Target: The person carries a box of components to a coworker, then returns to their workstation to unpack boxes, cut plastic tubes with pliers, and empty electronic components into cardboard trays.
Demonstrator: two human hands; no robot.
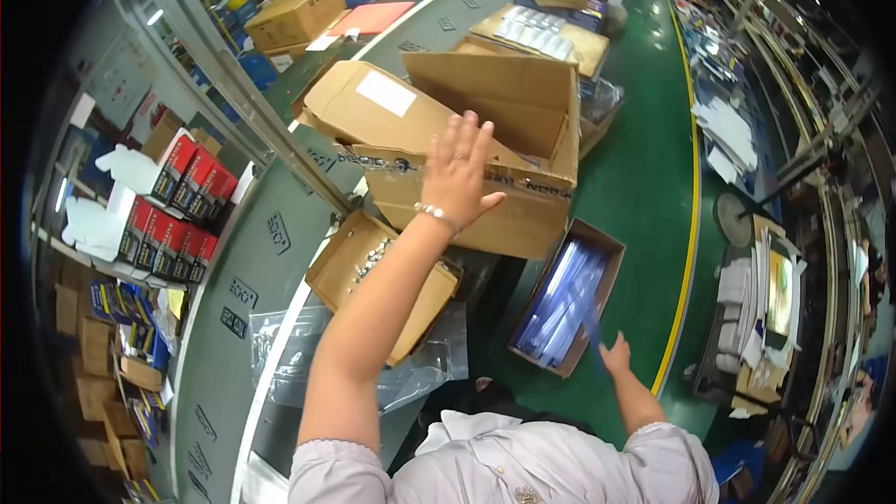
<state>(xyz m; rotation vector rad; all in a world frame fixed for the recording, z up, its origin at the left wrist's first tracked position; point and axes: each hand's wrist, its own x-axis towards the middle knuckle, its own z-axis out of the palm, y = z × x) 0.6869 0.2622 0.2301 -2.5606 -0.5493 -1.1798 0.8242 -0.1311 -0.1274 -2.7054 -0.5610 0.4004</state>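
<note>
My left hand (459, 173) is stretched out flat, fingers extended, over the near wall of a big open cardboard box (467, 210). Whether the palm presses on the cardboard I cannot tell. Inside that box leans a brown carton (373, 103) with a white label. Low on the right, my right hand (616, 355) is closed on a blue translucent plastic strip (594, 325), which is blurred. Beside it, a long narrow box (611, 285) on the floor holds several similar bluish plastic pieces (565, 303).
Left of the big box sits a shallow cardboard tray (327, 266) with small metal parts, over clear plastic sheeting (439, 345). A conveyor belt (219, 355) runs along the left, past a metal post (252, 84). Red-and-black boxes (177, 247) fill a shelf. A yellow line (695, 177) marks the green floor.
</note>
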